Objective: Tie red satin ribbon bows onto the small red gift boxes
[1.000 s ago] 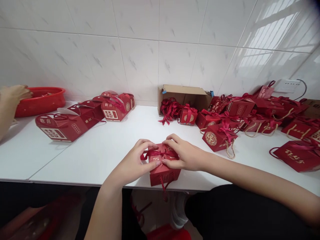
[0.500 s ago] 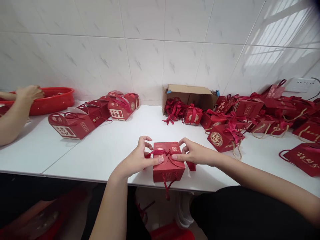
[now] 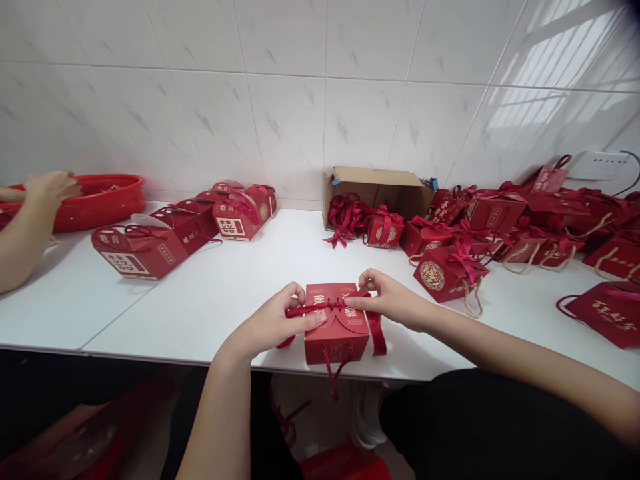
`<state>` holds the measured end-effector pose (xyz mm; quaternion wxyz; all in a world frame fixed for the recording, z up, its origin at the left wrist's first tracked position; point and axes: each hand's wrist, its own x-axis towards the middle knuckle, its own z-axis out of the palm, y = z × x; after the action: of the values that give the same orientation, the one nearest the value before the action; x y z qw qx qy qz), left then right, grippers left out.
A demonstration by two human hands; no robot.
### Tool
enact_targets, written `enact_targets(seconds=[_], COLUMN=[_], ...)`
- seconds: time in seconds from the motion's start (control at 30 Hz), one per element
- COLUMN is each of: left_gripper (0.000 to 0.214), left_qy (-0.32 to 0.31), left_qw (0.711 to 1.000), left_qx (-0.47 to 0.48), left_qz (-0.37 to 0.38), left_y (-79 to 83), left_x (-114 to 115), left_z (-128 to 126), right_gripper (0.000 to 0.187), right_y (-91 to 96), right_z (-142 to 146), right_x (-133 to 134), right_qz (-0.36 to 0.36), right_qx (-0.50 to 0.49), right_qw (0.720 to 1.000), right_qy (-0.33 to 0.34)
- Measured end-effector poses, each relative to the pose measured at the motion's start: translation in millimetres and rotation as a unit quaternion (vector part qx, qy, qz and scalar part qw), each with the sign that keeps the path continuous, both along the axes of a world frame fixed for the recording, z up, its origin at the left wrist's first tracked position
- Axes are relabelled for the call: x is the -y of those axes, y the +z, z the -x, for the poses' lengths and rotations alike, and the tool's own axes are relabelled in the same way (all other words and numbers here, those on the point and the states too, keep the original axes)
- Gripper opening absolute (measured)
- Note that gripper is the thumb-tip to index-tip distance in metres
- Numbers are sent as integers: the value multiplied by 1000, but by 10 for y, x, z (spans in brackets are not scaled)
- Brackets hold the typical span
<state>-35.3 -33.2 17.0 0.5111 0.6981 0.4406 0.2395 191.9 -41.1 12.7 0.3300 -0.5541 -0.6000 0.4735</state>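
A small red gift box [image 3: 336, 333] with gold print stands at the near edge of the white table [image 3: 235, 280]. A dark red ribbon [image 3: 320, 307] crosses its lid, and a rope handle hangs over the table edge. My left hand [image 3: 280, 319] pinches the ribbon's left end beside the box, with a loop hanging below it. My right hand [image 3: 389, 298] pinches the right end at the box's far right corner, where a tail of ribbon [image 3: 377, 333] hangs down. The ribbon is stretched taut between both hands.
Several finished red boxes with bows [image 3: 450, 270] crowd the right side, by an open cardboard carton [image 3: 380, 187] holding ribbons. Longer red handled boxes [image 3: 145, 247] lie at left. Another person's hand [image 3: 50, 187] rests on a red basin [image 3: 95, 200] at far left.
My hands moved from on top of the lid out to its sides, drawing the ribbon ends apart until taut. The view has shifted slightly.
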Motion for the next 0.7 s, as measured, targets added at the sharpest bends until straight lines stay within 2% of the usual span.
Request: enact_targets(seconds=[0.13, 0.23, 0.37, 0.53, 0.7], left_gripper=[32, 32, 35, 39, 43], left_qy=[-23, -14, 15, 73, 80], left_qw=[999, 1000, 999, 995, 992], left_qx=[27, 15, 7, 19, 24], left_qz=[28, 1, -28, -59, -99], left_y=[-7, -47, -72, -13, -42], left_x=[-7, -46, -85, -51, -44], left_z=[-3, 25, 66, 53, 13], right_gripper=[49, 47, 46, 44, 42], right_y=[65, 94, 68, 39, 54], right_z=[-45, -70, -97, -135, -157], right_x=[15, 14, -9, -29, -25], right_qz=[41, 67, 14, -22, -46], right_qx=[50, 67, 39, 34, 60], right_qw=[998, 994, 996, 993, 990], right_qy=[26, 60, 84, 113, 116])
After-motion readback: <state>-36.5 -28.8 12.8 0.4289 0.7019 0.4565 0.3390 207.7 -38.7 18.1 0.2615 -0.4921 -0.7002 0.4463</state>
